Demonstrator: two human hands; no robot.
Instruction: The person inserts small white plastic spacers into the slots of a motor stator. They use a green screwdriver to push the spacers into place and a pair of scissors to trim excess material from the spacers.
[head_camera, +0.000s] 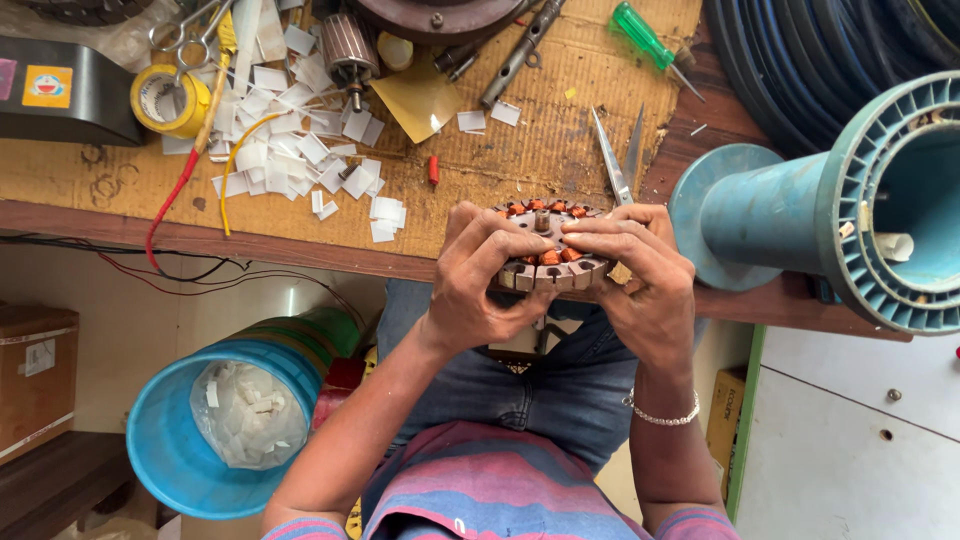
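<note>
At the bench (480, 170) edge, both hands grip one round motor stator (545, 245) — copper windings showing. The left hand (480, 280) clamps its left rim; the right hand (640, 280) clamps the right.

bare cardboard mat (520, 160) ahead, paper scraps (300, 150) left, scissors (615, 160) and teal spool (800, 210) right

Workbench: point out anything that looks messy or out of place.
White paper slips lie scattered loose over the workbench at upper left, around a yellow tape roll. Both hands, left hand and right hand, grip a round stator at the bench edge.
</note>
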